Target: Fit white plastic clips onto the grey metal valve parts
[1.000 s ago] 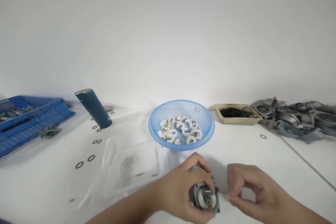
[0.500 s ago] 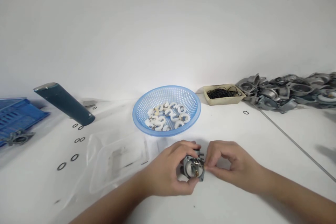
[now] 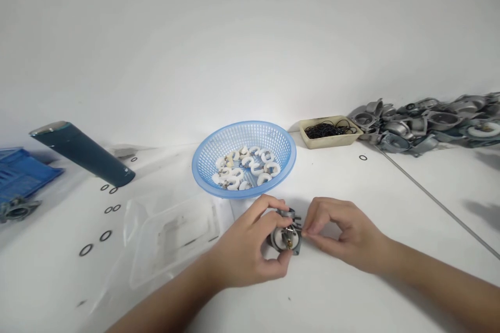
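A grey metal carburetor body [image 3: 296, 251] rests on the white table, its round opening facing up with a white float and a brass piece inside. My left hand [image 3: 250, 247] grips it, fingers over the far side and thumb at the near edge. At its right side is my right hand [image 3: 344, 234], thumb and forefinger pinched together against the carburetor's edge. Something thin seems to be between those fingertips, too small to make out.
Ahead stands a blue plastic basket [image 3: 198, 177] of white floats. Beyond it are a cream tray [image 3: 332, 141] of black rubber rings and piled metal bowls [image 3: 441, 119]. Leftward lie a clear plastic container [image 3: 136, 270], a dark teal tumbler [image 3: 88, 153], loose rings [image 3: 105, 235] and a blue crate [image 3: 23, 174].
The view has shifted slightly, so things sit a little higher and to the left. Both hands keep their places at the carburetor, the right fingers still pinched at its side.
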Tool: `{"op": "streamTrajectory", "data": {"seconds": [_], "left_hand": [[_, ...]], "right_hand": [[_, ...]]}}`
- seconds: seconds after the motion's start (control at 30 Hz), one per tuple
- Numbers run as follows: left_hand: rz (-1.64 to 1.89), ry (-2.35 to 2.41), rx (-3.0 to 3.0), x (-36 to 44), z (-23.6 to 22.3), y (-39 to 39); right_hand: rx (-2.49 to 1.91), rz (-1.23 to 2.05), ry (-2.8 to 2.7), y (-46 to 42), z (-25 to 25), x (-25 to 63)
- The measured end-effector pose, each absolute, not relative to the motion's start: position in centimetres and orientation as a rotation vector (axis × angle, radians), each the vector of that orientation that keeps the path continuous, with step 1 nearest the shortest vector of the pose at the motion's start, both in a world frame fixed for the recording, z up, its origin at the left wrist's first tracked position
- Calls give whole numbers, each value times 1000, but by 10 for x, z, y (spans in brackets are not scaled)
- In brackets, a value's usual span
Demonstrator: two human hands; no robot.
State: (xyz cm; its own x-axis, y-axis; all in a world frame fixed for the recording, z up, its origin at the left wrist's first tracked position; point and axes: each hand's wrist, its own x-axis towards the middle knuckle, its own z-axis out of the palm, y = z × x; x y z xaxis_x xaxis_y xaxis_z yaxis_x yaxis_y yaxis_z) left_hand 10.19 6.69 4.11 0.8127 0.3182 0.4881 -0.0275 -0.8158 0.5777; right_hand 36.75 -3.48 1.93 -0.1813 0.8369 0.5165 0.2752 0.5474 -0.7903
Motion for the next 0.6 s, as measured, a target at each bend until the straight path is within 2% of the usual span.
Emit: {"op": "streamTrajectory", "data": {"seconds": [0.6], "left_hand": [[800,264,2426,100,37,67]], "right_hand": [[-922,650,-1686,-35,20,364]]}}
